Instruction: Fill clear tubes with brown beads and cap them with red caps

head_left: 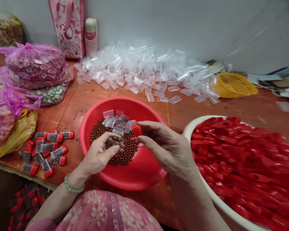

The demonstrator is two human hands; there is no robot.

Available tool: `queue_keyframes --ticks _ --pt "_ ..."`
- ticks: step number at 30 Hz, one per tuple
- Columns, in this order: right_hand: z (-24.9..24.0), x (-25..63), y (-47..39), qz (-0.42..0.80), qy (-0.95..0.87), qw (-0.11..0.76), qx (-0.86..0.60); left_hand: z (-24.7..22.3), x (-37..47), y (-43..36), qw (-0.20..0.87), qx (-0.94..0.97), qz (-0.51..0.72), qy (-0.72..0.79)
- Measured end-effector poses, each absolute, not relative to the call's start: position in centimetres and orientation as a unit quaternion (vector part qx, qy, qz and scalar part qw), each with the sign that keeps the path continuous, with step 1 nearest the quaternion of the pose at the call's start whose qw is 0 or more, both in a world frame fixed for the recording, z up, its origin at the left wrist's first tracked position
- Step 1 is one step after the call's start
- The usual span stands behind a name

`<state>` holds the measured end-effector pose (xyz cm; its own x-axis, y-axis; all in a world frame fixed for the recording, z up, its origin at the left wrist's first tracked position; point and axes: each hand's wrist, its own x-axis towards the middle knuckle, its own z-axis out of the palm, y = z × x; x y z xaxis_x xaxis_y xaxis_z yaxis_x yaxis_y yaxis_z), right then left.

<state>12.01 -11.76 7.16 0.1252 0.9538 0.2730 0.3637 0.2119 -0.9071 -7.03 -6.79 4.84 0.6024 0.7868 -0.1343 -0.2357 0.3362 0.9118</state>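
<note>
My left hand (100,152) pinches a small clear plastic case (115,140) with brown beads in it, its open end facing right. Between the thumb and fingers of my right hand (168,146) is a red plastic cap (136,130), held a short way apart from the case. Both hands are over a red basin (139,178). Inside it lie many brown beads (125,155), with several empty clear cases (120,123) on top of them. My left palm hides part of the beads.
A white tub (189,128) of red caps (250,160) stands at the right. Clear cases (144,73) are heaped along the wall beside a yellow basket (236,85). Filled red-capped cases (48,147) lie left, near tied bags (36,62) and an open box (4,199).
</note>
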Motion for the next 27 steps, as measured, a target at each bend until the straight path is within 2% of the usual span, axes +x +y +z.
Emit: queue_keyframes --ticks 4,19,27 --pt "7.0 11.3 -11.1 0.278 -0.619 0.49 -0.547 5.0 -7.5 -6.4 0.741 0.49 0.344 0.305" --pt "7.7 9.8 -9.9 0.266 -0.639 0.49 -0.53 4.4 -7.4 -6.1 0.784 0.467 0.292 0.287" --pt "7.9 9.2 -9.5 0.272 -0.66 0.467 -0.521 4.4 -7.0 -6.1 0.778 0.463 0.306 0.294"
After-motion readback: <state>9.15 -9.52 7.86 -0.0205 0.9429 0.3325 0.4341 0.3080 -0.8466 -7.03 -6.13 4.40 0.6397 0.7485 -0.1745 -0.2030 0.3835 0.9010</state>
